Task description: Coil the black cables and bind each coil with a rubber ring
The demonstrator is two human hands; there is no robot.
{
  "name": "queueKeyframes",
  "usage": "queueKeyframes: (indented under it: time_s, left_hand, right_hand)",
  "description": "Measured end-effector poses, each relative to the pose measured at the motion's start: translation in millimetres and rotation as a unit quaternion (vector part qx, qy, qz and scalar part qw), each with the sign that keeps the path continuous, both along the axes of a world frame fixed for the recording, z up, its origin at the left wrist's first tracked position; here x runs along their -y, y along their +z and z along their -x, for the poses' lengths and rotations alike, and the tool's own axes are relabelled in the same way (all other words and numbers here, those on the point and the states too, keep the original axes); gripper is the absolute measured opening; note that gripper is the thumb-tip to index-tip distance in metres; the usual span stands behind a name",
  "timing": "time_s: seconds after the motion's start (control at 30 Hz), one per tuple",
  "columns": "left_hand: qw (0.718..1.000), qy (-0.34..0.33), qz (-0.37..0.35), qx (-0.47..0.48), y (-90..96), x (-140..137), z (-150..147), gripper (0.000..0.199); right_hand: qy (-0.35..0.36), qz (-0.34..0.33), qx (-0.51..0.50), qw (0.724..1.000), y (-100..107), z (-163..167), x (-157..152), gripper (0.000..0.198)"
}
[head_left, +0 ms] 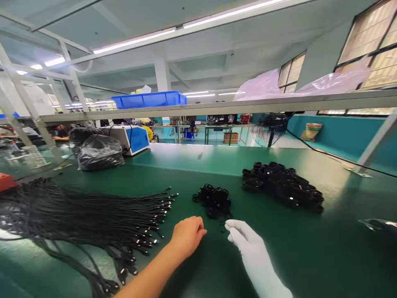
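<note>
My left hand [188, 235], bare, is closed with its fingers curled under just above the green table. Whatever it may hold is hidden. My right hand [245, 240], in a white glove, has thumb and fingers bent toward each other in a loose pinch. Whether something small is between the fingertips I cannot make out. Just beyond both hands lies a small heap of thin black loops [214, 200]. To the left spreads a large bundle of black cables [93, 211], their plug ends pointing toward my left hand. A bigger pile of coiled black straps or cables [281, 184] sits at the right.
Across the back of the green table [198, 165] runs a raised shelf [211, 109] with a blue bin [150, 99] and pink plastic bags. A black plastic bag [101, 151] and a white-and-blue machine [132, 138] stand at back left. Clear plastic [376, 224] lies at far right.
</note>
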State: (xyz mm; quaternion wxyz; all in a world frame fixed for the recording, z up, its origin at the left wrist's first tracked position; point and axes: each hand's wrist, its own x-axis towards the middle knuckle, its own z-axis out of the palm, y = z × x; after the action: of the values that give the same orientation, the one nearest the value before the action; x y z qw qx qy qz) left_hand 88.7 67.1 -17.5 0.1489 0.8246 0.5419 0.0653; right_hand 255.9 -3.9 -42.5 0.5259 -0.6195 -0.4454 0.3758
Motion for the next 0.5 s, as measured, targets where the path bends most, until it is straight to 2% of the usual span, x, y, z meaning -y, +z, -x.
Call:
queueKeyframes:
  time_s: [0.13,0.27,0.3,0.4,0.5]
  left_hand:
    - [0.999,0.021,-0.016,0.02,-11.1,-32.4,-19.5,0.017]
    - [0.999,-0.02,-0.025,0.028,-21.7,-52.0,-41.9,0.053]
    - [0.999,-0.036,-0.021,0.028,-23.3,-53.5,-46.3,0.051]
    - [0.996,-0.079,0.001,0.032,-23.2,-47.2,-46.1,0.028]
    - [0.99,-0.13,0.037,0.045,-16.5,-29.2,-22.8,0.029]
  right_hand:
    - [-0.065,0.001,-0.039,0.997,-24.2,-7.5,-9.4,0.035]
    - [-0.082,-0.03,-0.054,0.995,-33.9,-3.1,-16.7,0.029]
    - [-0.083,-0.032,-0.05,0.995,-33.8,-2.0,-17.6,0.028]
    - [-0.087,-0.031,-0.04,0.995,-32.6,0.5,-19.3,0.026]
    - [-0.094,-0.035,-0.032,0.994,-32.5,1.8,-20.3,0.025]
